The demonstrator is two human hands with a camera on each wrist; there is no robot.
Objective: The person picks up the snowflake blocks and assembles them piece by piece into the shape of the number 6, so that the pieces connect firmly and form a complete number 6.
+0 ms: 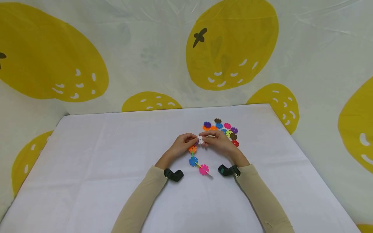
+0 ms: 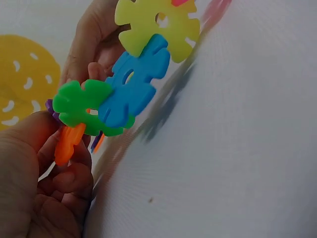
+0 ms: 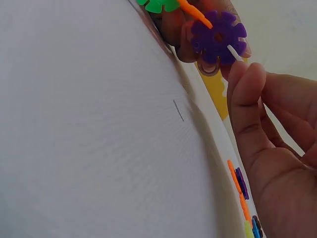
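A chain of notched plastic flower discs hangs from my left hand (image 1: 184, 143), which pinches it near its upper end, around the purple disc (image 3: 216, 38) and orange disc (image 1: 192, 149). Below these follow a green disc (image 2: 81, 107), a blue disc (image 1: 193, 161), a yellow disc (image 2: 148, 25) and a pink disc (image 1: 204, 170), slotted crosswise into each other. With thumb and fingers, my right hand (image 1: 220, 141) pinches a white disc (image 1: 200, 140). Its edge (image 3: 234, 52) meets the rim of the purple disc; the rest is hidden by my fingertips in the right wrist view.
Loose discs in several colours lie scattered behind and beside my right hand, among them a red disc (image 1: 235, 143), a brown disc (image 1: 218, 120) and a purple disc (image 1: 207, 124). A white cloth covers the table (image 1: 102, 168). Behind it hangs a curtain (image 1: 157, 58) with yellow fruit shapes.
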